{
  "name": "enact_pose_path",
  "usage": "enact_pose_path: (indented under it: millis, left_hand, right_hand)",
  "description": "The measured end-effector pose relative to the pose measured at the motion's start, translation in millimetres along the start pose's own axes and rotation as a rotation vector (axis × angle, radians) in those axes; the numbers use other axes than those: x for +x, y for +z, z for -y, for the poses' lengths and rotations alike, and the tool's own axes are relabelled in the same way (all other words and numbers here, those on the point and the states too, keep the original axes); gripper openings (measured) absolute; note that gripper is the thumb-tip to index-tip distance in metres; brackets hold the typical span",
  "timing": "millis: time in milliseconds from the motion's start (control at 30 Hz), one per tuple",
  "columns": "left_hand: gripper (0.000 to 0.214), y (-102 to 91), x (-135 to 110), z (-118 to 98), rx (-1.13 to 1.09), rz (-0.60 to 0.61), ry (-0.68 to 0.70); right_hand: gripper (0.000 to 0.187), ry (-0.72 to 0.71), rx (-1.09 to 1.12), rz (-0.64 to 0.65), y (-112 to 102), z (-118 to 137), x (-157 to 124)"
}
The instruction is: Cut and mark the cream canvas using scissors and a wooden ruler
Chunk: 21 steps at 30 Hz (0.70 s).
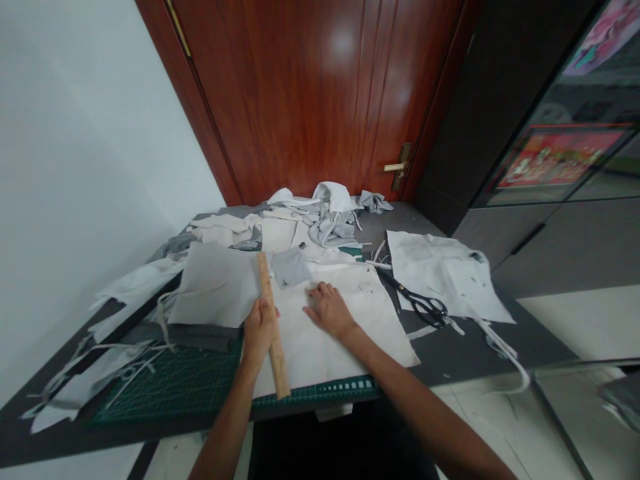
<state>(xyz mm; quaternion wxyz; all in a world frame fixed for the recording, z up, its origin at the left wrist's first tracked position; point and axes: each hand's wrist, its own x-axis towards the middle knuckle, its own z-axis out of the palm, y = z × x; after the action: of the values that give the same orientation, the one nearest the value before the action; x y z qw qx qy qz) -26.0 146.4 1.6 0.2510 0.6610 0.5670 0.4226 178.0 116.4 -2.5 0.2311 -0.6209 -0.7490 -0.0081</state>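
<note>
While gripping a wooden ruler (pixel 276 360) in the left hand (pixel 259 331), fingers curled around its middle, right hand (pixel 327 310) open and flat, fingers spread, on a sheet of white fabric (pixel 325 350). Ruler lying lengthwise along that sheet's left part, its near end reaching past the edge onto a green cutting mat (pixel 170 390). Just left of the ruler, a grey-white fabric square (pixel 215 287) over darker folded cloth (pixel 200 338); above the right hand, a small grey scrap (pixel 290 267). Off to the right, black-handled scissors (pixel 425 310) lying on the dark tabletop (pixel 450 353), partly under another white sheet (pixel 440 273). Beyond, heaped fabric offcuts (pixel 325 223) against a reddish-brown wooden door (pixel 310 87).
</note>
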Motion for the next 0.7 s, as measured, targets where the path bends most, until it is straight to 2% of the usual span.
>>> enact_pose_path:
  millis: [100, 333, 467, 567, 633, 700]
  left_hand:
    - [0.043, -3.8, -2.8, -0.7, -0.019, 0.004, -0.01]
    - [0.042, -4.9, -8.6, -5.2, -0.074, 0.016, -0.013]
    - [0.043, -3.6, -9.2, -3.0, -0.088, 0.009, -0.016]
    - [0.043, -3.4, -9.9, 0.1, -0.088, 0.001, -0.022]
    - [0.043, -3.2, -10.2, 1.8, -0.084, -0.003, -0.025]
    - [0.044, -2.6, -10.3, 3.3, -0.075, -0.006, -0.022]
  right_hand:
    - [0.012, 0.02, -0.019, 0.027, 8.1, 1.3, 2.3]
    - [0.012, 0.043, -0.054, 0.042, -6.5, -29.8, -25.5]
    - [0.029, 0.145, -0.12, 0.008, -39.9, -71.9, -28.7]
    - [0.034, 0.296, -0.209, -0.109, -78.2, -108.0, -15.6]
    - [0.04, 0.375, -0.258, -0.194, -95.6, -119.0, -3.4]
    - [0.039, 0.367, -0.276, -0.2, -97.3, -113.9, 8.9]
